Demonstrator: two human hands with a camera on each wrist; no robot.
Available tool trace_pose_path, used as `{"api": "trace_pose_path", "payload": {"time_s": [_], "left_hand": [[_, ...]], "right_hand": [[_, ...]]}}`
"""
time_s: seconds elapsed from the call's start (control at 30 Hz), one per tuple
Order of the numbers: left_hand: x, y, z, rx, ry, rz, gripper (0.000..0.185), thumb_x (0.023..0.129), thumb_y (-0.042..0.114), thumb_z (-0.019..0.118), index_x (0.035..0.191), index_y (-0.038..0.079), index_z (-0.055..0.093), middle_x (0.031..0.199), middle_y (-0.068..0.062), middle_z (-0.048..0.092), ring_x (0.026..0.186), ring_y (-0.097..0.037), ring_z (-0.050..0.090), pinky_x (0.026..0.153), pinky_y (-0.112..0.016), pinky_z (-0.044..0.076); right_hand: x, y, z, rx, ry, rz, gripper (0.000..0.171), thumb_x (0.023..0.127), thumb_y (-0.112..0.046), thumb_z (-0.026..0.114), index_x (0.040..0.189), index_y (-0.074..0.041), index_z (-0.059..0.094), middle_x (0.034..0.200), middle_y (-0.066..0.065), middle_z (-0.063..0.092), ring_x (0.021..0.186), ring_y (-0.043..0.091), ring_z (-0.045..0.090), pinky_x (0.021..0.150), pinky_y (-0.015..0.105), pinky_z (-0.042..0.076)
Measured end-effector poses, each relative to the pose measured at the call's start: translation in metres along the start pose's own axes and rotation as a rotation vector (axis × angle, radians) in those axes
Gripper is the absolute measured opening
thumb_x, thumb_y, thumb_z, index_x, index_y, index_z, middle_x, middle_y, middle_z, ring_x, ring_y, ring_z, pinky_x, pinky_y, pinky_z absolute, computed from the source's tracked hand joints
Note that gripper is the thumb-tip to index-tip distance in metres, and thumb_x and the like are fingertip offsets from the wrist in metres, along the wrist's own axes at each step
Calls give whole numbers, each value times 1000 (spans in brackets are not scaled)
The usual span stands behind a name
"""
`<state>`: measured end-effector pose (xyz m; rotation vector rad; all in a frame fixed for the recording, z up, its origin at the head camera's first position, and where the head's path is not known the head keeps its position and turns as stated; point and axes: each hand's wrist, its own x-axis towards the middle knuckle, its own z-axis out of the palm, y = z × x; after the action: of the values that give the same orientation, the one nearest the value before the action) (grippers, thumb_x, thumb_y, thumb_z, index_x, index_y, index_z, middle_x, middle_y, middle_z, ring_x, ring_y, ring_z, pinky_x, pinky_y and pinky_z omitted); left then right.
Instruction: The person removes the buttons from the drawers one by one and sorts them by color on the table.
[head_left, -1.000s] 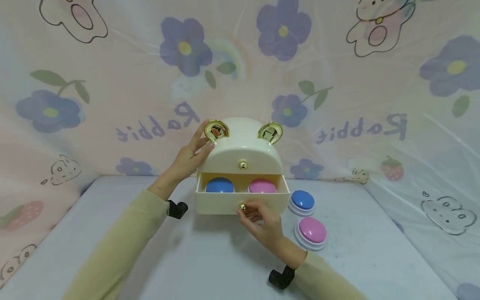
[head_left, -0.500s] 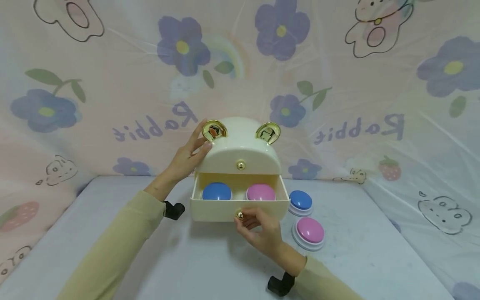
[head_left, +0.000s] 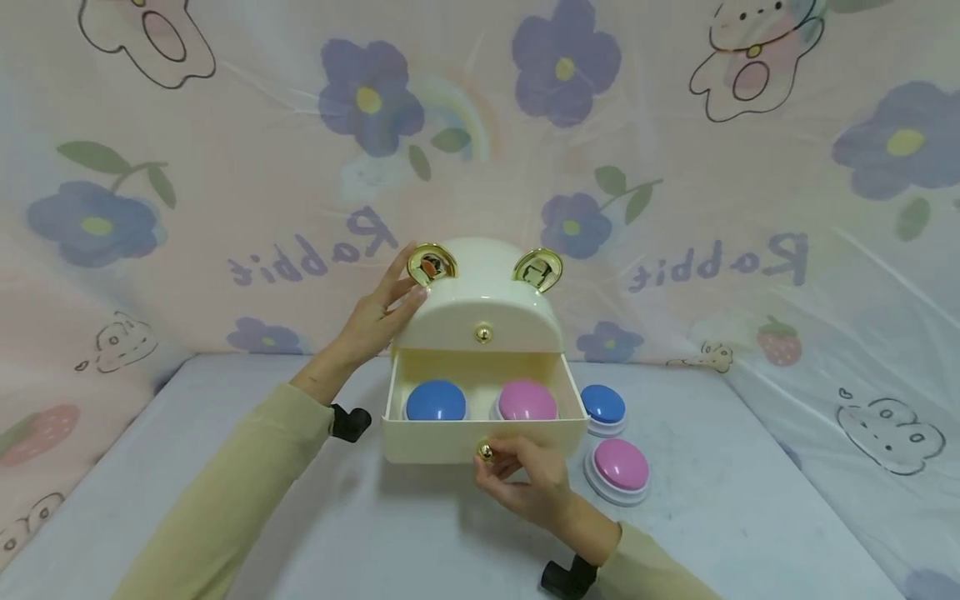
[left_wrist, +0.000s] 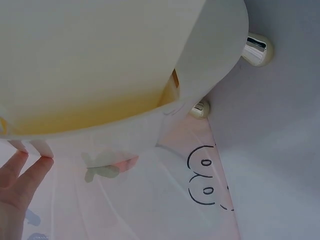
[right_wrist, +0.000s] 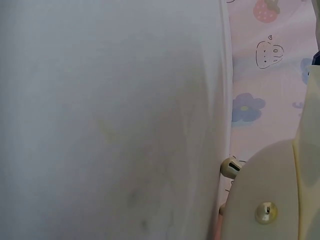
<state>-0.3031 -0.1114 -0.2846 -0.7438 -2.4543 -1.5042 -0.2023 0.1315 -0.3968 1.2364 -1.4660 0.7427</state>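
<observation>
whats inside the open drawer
The drawer holds a blue-domed disc and, to its right, a pink-domed disc. Its front panel hides their lower parts and the floor nearest it.

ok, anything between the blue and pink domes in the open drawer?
No, only bare cream interior of the drawer between the blue dome and the pink dome, in the head view. The drawer's front hides the lowest part.

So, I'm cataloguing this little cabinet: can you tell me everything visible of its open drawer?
The open drawer is cream, apparently smooth plastic, with a round gold knob centred on its front. It sticks out toward the person below the cabinet's domed upper part. Inside sit a blue-topped button and a pink-topped button, side by side. The right hand pinches the knob.
</observation>
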Motion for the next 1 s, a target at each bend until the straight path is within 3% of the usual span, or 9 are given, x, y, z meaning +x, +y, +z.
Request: {"api": "trace_pose_path", "payload": {"time_s": [0.2,0.43,0.73,0.87,0.93,1.0], "left_hand": [[5,7,2,15,-15,4,65,101,33,45,151,49,6,151,-13,38,139,-31,37,107,-50,39],[-7,38,-5,20,-31,-4,66,103,22,43,156,30,5,151,-21,35,139,-36,35,107,-53,39],[-18,35,-8,9,-3,-24,66,102,20,44,156,27,5,150,-22,36,140,-36,34,107,-54,37],[-18,33,-3,-9,-11,-18,67,102,21,45,156,29,6,150,-22,36,140,-35,34,108,-52,37],[-17,33,-1,-11,-12,-14,66,102,22,44,156,30,6,150,-21,36,140,-35,35,108,-52,37],[-16,34,-1,-6,-11,-8,66,102,21,44,156,29,6,150,-21,36,139,-36,36,108,-52,38]], "right_hand": [[1,-3,-4,-23,15,-1,24,87,-13,64,77,9,59,63,10,63,46,6,60,51,4,46],[3,-2,-9,47,-34,84,27,91,-16,63,85,10,59,68,10,64,49,6,58,50,6,46],[41,3,-26,88,185,259,25,92,-15,61,80,8,58,62,8,55,47,6,43,40,12,36],[63,9,-38,15,163,451,10,85,-5,65,79,2,62,63,6,58,50,5,44,41,15,35],[72,12,-44,-11,64,605,5,83,-4,67,81,-1,64,67,5,62,54,6,48,45,16,40],[80,16,-50,-19,-92,768,5,83,-7,70,84,-4,66,72,3,65,60,8,53,52,17,45]]}}
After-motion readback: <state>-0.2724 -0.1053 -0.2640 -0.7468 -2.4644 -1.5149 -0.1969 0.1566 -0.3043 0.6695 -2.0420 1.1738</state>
